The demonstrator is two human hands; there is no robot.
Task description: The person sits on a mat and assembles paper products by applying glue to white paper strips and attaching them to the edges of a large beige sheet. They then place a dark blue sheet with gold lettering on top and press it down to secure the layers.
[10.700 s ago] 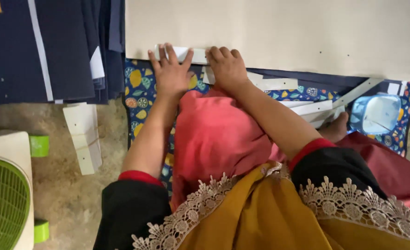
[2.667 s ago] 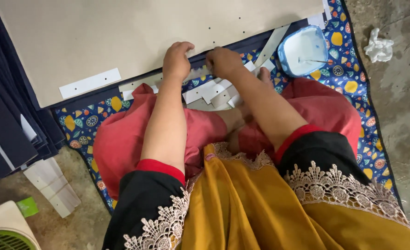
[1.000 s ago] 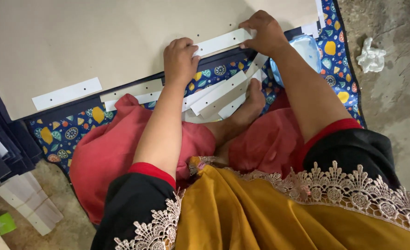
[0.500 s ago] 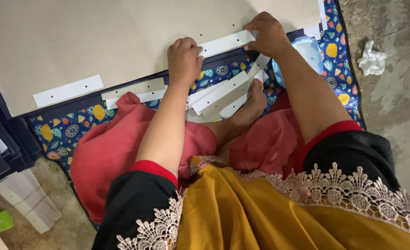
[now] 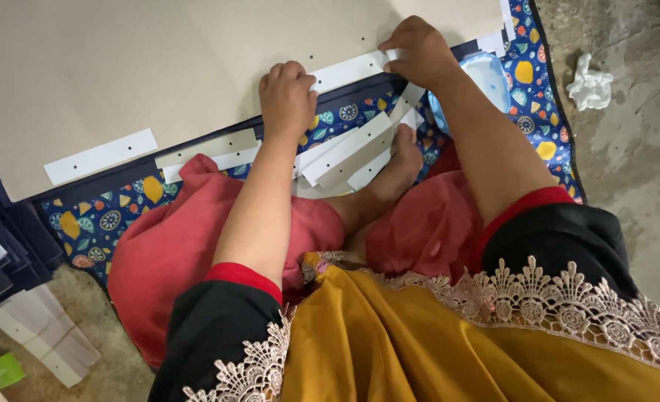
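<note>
Both arms reach fwd over the lap, elbows slightly bent, sleeves black w/ red cuffs.

Left hand (image 5: pixel 289 97): knuckles up, fingers curled under, pressing down on the left end of a white punched strip (image 5: pixel 348 71). Fist-like; can't tell if fingers actually pinch the strip or just pin it.

Right hand (image 5: pixel 419 52): wrist bent inward, fingertips closed on the strip's right end, thumb hidden underneath. Reads as a pinch, not wide open.

Strip lies along the near edge of the big tan board (image 5: pixel 158 67), toward its right corner, roughly parallel to that edge. Small punched holes in the board just above it.

Second white strip (image 5: pixel 100 156) sits flat at the board's near-left edge, well apart from both hands.

Loose strips (image 5: pixel 348 149) piled on the patterned blue mat (image 5: pixel 99 219) between board edge and a bare foot (image 5: pixel 404 152), touching the toes.

Light-blue tub (image 5: pixel 486 74) just beside right forearm, mat's right edge. Crumpled white tissue (image 5: pixel 589 80) on concrete floor, off the mat.
</note>
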